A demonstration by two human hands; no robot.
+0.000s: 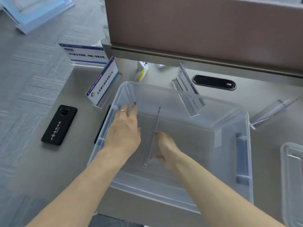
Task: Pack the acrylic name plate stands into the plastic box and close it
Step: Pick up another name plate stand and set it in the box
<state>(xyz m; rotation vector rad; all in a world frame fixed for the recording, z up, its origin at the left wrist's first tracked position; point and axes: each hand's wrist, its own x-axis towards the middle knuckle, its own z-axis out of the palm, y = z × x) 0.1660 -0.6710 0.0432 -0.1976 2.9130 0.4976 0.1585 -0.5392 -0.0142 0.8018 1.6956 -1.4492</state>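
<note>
Both hands reach down into the clear box (242, 122) on the worktop (68, 161). The right hand (165, 148) has its grip closed around a clear stand (153, 138) lying on the box floor — thumb on the near end, fingers curled over the long edge. The left hand (126, 130) sits just left of that grip, fingers stretched flat and loose toward the box's far left wall, holding nothing; a ring shows on one finger. Beyond the grip, a second stand (192, 104) leans over the box's far rim, tilted. Up and left of the grip, outside the box, a stand with a printed card (102, 84) stands just beside the far left corner, and another carded stand (83, 54) lies farther back at the worktop edge. Right of the grip, past the box's right wall, one more clear stand (272, 110) rests on the worktop, blurred. The lid (291, 177) lies at the far right, cut off by the frame. Left of the left hand, a black phone (59, 125) lies flat on the worktop, well apart from the box. Behind everything a brown partition (196, 22) rises, with a black oval grommet (214, 82) below it.
</note>
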